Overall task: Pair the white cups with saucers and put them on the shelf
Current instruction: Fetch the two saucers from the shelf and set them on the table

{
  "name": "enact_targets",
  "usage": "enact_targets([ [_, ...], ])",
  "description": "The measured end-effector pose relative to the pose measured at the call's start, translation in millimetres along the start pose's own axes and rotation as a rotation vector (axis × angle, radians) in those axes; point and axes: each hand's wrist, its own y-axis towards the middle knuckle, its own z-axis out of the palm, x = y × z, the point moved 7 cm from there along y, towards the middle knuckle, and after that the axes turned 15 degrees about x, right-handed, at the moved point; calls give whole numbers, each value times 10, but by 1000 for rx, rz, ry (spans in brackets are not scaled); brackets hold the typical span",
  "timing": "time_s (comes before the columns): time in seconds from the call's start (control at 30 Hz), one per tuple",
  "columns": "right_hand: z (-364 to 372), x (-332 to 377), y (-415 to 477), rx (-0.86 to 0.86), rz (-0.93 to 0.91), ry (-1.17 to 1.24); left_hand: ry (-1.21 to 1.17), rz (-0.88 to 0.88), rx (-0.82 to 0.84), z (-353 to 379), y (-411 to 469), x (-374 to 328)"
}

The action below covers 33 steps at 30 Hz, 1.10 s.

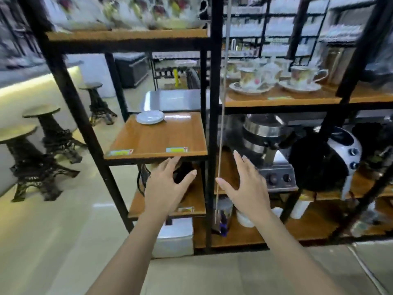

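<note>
A small stack of white saucers rests at the back left of a wooden shelf board in a black metal rack. No white cup shows on that board. My left hand hovers open just below the board's front edge, fingers spread, holding nothing. My right hand is open too, raised in front of the rack's black upright, to the right of the board. Both hands are apart from the saucers.
Flowered cups on saucers fill the right-hand shelf, more flowered china stands on the top shelf. Kitchen appliances crowd the lower right shelf. A white box sits on the floor. Metal stools stand at the left.
</note>
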Motion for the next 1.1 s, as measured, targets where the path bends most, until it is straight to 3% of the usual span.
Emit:
enact_targets([
  [0.33,578,867,1997,75,-192,105,-50,-137,-72,-532,1533,942],
  [0.7,1040,1266,3470,128,-66,239,-118,-198,-71,-985,2749,1796],
  [1.1,1597,1222,4423,230,227,665,-893,-365,45,-773,3732,2544],
])
